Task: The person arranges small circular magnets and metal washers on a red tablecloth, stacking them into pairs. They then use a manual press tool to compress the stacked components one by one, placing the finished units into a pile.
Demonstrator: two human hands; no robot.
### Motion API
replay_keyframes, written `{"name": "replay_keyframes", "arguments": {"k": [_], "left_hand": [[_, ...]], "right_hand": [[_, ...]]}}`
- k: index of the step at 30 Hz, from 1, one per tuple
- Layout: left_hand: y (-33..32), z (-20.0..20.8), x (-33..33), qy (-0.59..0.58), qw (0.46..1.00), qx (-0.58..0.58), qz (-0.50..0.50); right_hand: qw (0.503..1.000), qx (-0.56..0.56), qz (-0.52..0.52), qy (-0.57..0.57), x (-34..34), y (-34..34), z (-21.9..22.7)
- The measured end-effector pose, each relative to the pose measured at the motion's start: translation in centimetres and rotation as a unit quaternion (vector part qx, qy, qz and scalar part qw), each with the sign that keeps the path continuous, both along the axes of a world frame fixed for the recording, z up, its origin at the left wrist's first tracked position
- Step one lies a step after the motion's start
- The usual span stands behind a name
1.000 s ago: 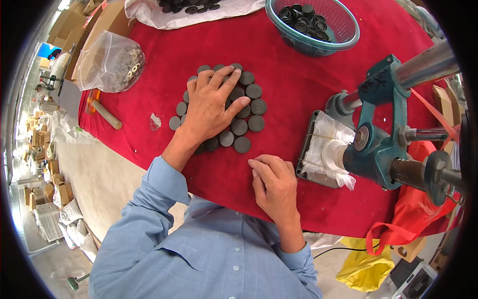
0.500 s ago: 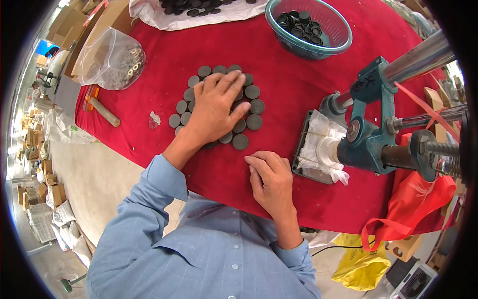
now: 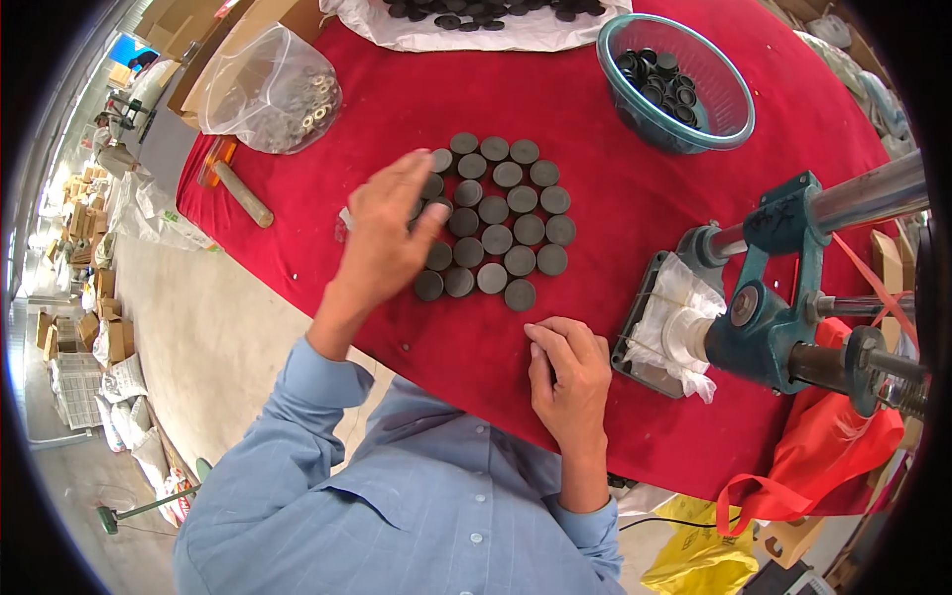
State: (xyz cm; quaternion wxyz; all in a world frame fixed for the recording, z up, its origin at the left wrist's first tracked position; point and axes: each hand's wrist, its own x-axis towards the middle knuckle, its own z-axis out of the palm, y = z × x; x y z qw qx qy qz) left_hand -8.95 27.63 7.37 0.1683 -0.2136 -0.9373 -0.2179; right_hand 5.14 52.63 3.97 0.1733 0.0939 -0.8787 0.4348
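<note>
- On the left, we see a wooden-handled tool (image 3: 244, 194) near a clear bag (image 3: 260, 84) of small rings, both beside no hand.
- Our left hand (image 3: 382, 233) is at the left edge of the disc group, fingers outstretched, thumb apart, with no grip visible; we cannot tell whether it touches the discs it covers.
- The dark discs (image 3: 497, 239) lie flat in rough rows on the red cloth (image 3: 416, 342), left of centre; we judge the step in hand to be arranging them.
- The next move, we think, calls for light fingertips along that left edge, leaving neighbouring discs undisturbed.
- Our right hand (image 3: 572, 382) rests at the near side, loosely curled, a gap between thumb and forefinger, nothing seen held.
- Far right stands a teal bowl (image 3: 645, 124) of black pieces; nearer, a teal press (image 3: 778, 297).
</note>
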Motion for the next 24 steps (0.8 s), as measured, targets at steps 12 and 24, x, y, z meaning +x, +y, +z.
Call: {"name": "replay_keyframes", "arguments": {"k": [12,24], "left_hand": [[-1.2,0.2,1.8,-0.040,0.998,-0.039,-0.010],[2.2,-0.5,0.6,0.005,0.991,-0.117,-0.066]], "right_hand": [[1.000,0.000,-0.003,0.003,0.0,0.1,-0.2],[1.000,-0.003,-0.001,-0.005,0.1,0.0,0.0]]}}
